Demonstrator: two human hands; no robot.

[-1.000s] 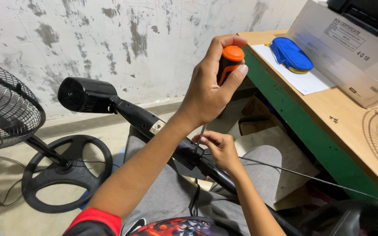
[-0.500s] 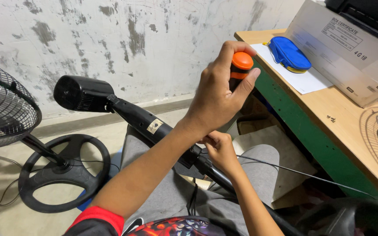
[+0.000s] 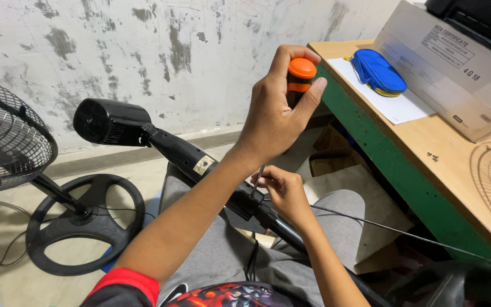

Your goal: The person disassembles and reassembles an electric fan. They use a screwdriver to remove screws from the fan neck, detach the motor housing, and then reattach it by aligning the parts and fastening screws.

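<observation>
Orange-capped screwdriver in left hand, upright.

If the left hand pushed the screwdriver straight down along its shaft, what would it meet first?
The left hand grips the orange-capped screwdriver, shaft pointing down. First in line is the black plastic fan pole on the lap, at the joint where the right hand's fingers steady the tip. Depth looks close.

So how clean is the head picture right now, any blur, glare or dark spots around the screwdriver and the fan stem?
Head view: even, soft light, no glare. The left hand on the orange-capped screwdriver is sharp, as is the right hand steadying its shaft. The black fan stem is dark, so detail at the tip is hard to read. The green-edged table bends slightly with wide-lens distortion.
</observation>
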